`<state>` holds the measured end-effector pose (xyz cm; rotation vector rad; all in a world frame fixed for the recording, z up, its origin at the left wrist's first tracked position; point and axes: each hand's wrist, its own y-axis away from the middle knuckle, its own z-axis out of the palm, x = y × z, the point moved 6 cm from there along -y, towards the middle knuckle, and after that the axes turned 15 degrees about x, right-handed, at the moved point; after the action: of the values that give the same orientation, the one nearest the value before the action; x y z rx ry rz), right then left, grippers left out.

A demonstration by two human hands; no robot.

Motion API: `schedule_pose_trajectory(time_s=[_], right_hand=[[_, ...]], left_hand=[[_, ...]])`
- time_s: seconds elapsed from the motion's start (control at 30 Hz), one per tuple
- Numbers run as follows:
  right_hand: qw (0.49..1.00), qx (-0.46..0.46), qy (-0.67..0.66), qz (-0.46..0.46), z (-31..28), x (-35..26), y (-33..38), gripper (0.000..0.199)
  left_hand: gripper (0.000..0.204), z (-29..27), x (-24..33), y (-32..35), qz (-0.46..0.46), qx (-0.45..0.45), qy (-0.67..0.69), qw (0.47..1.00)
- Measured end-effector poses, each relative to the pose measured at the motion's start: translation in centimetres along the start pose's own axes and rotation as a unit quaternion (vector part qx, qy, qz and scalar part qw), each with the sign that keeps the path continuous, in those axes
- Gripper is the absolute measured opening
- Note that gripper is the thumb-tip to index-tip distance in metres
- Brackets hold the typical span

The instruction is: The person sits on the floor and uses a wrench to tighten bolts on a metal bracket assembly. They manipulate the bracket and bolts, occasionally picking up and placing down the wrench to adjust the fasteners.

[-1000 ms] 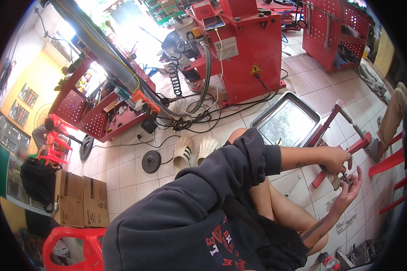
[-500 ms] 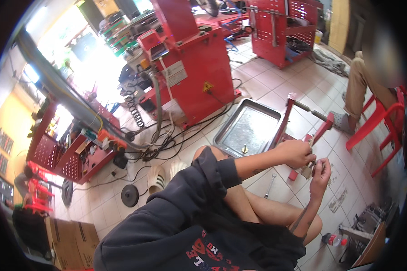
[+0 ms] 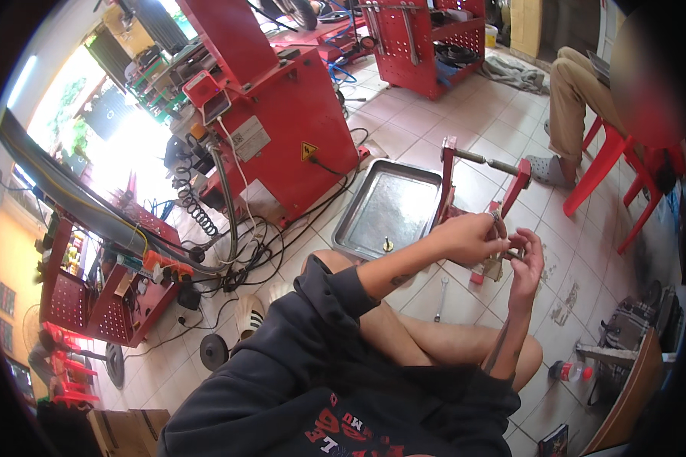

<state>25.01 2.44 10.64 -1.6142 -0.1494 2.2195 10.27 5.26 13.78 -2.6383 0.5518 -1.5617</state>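
My left hand (image 3: 469,238) reaches in front of a red metal stand (image 3: 448,179) with a bar across its posts. Its fingers are bent closed near a small metallic part, mostly hidden by the hand. Just to the right, my right hand (image 3: 526,266) is raised with curled fingers. Its fingertips meet those of the left around something too small to name. Below the hands shows a pale metal piece (image 3: 492,268) at the stand. A metal tray (image 3: 344,221) lies left of the stand, with a small brass-coloured part (image 3: 388,244) in it.
A wrench (image 3: 441,301) lies on the tiles by my leg. Behind the tray stands a large red machine (image 3: 282,145), with black cables (image 3: 263,247) on the floor. A person sits on a red chair (image 3: 598,171) at right. A plastic bottle (image 3: 570,372) lies at lower right.
The view has turned, so the scene sits further left. My right fingers have loosened and lifted toward the left hand's fingertips. Both hands remain close together by the stand.
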Motion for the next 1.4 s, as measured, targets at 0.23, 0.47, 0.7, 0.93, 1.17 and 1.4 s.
schedule_pose_trajectory(time_s=[0.23,0.47,0.7,0.93,1.17,1.4], right_hand=[[0.988,0.021,0.152,-0.009,-0.7,1.6,-0.4,0.021],[0.997,0.029,0.076,0.015,-1.6,-0.3,-0.9,0.026],[0.982,-0.003,0.184,0.038,-1.3,0.7,-0.6,0.021],[0.965,-0.002,0.26,-0.035,-1.0,-0.1,-1.0,0.03],[0.944,-0.062,0.295,-0.134,-1.0,-1.0,-1.3,0.029],[0.942,-0.002,0.321,-0.099,-0.8,-1.9,-0.5,0.027]], left_hand=[[0.05,1.0,-3.0,-1.5,-0.014,-0.014,-0.13,0.991],[0.036,0.5,0.0,-0.7,-0.046,-0.038,0.012,0.998],[0.066,0.1,-0.8,-0.8,-0.099,-0.015,-0.179,0.979],[0.064,-0.1,-0.5,-0.9,-0.095,0.004,-0.221,0.971],[0.063,0.2,-0.2,-0.8,-0.064,-0.009,-0.181,0.981],[0.041,0.4,-0.7,-1.1,0.023,-0.022,-0.067,0.997]])
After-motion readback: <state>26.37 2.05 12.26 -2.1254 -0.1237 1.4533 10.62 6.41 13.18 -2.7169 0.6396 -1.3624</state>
